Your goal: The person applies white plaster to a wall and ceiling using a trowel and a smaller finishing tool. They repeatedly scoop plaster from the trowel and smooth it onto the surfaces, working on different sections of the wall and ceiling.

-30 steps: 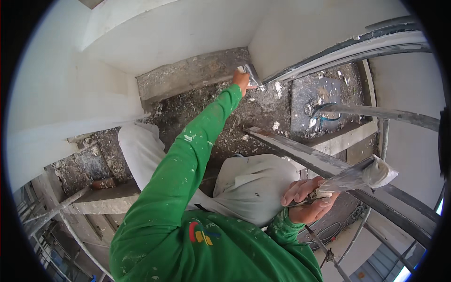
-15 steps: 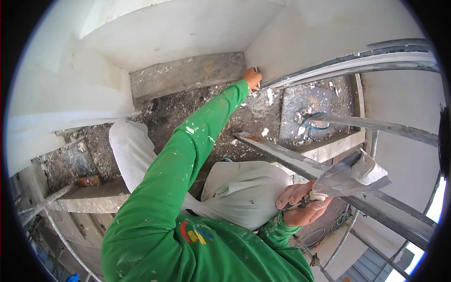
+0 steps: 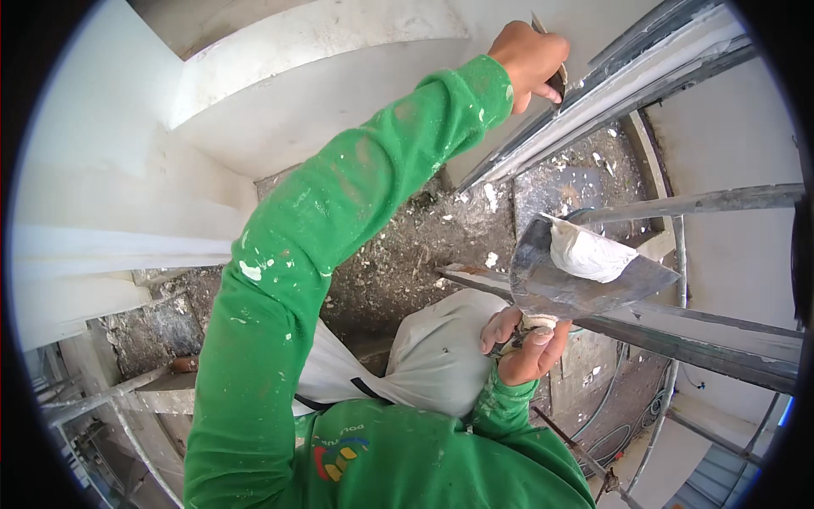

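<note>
My left hand (image 3: 530, 61), at the end of the outstretched green sleeve, is closed around a small putty knife (image 3: 558, 81). Its thin blade stands against the wall edge beside a long grey frame with a white strip. Lower right, my right hand (image 3: 534, 349) grips the handle of a broad putty knife (image 3: 543, 276), fingers wrapped below the blade. A thick lump of white putty (image 3: 593, 253) rests on that wide metal blade. Most of the small knife's handle is hidden in my left fist.
The long frame (image 3: 610, 93) runs diagonally at upper right. A flat metal bar (image 3: 695, 346) and a round pole (image 3: 704, 204) cross the right side. Rough ground (image 3: 398, 254) with white putty crumbs lies below. Scaffold poles (image 3: 127, 441) stand lower left; hoses (image 3: 615, 437) coil lower right.
My left hand has risen with the small putty knife from the frame's lower end along the wall edge. The broad putty knife has shifted left and up, its blade turned more toward me.
</note>
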The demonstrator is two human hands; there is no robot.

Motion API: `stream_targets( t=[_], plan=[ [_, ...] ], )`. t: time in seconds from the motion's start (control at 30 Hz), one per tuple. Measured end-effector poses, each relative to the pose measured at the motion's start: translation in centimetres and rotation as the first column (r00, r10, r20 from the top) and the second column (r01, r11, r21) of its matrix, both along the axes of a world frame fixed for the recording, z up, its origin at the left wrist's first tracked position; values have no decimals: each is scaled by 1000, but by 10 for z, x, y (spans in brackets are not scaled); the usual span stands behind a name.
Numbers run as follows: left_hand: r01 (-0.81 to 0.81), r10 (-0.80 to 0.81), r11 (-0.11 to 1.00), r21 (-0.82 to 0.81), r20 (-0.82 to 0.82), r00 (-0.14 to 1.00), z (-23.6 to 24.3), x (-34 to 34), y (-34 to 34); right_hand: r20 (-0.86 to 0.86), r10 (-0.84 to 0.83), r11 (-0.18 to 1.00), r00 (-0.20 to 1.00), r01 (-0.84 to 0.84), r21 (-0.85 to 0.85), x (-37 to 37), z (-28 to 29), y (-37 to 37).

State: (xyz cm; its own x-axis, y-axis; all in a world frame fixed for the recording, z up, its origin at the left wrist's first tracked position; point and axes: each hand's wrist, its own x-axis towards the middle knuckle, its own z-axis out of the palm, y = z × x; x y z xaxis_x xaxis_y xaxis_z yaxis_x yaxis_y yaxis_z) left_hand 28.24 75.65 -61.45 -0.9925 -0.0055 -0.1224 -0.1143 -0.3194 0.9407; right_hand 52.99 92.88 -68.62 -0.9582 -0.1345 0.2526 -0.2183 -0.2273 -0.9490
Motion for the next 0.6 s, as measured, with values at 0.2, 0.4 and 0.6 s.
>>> stream_targets(
  t=[0.2,0.4,0.6],
  plan=[
    [65,-52,996,58,-212,976,101,31,-8,12,24,999,1000,-24,-44,1,2,-2],
    [-23,18,1000,-3,-515,857,115,51,-50,-12,-29,999,999,29,-29,7,2,3],
    [-42,50,991,125,-57,997,-122,39,-101,-57,-93,995,994,92,-24,11,-1,11]
  ],
)
